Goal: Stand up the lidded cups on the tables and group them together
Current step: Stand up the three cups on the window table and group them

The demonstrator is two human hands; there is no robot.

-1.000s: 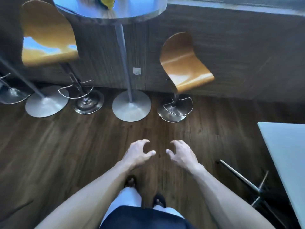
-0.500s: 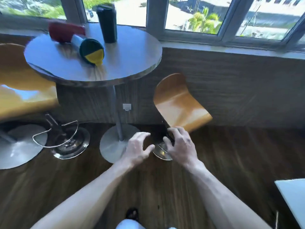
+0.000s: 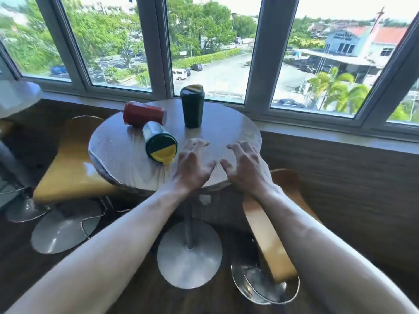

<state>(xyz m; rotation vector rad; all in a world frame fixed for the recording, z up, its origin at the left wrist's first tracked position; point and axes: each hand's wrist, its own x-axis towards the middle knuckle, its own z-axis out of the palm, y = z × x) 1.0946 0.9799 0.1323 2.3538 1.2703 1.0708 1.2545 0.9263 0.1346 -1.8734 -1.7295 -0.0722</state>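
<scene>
Three lidded cups are on a round grey table (image 3: 229, 134). A dark green cup (image 3: 192, 106) stands upright near the far edge. A red cup (image 3: 144, 114) lies on its side at the far left. A pale cup with a green and yellow lid (image 3: 159, 143) lies on its side in front of the red one, lid facing me. My left hand (image 3: 192, 166) hovers over the table's near part, just right of the pale cup, fingers loosely curled and holding nothing. My right hand (image 3: 244, 165) hovers beside it, also holding nothing.
Two tan bar stools flank the table, one at the left (image 3: 70, 171) and one at the right (image 3: 269, 227). Windows (image 3: 213, 41) run behind the table. Another round table (image 3: 18, 96) shows at the far left. The table's pedestal base (image 3: 189, 254) stands on the dark wood floor.
My view has lifted from the floor to the tabletop. Both hands have risen from floor level to just above the table's near edge, still holding nothing.
</scene>
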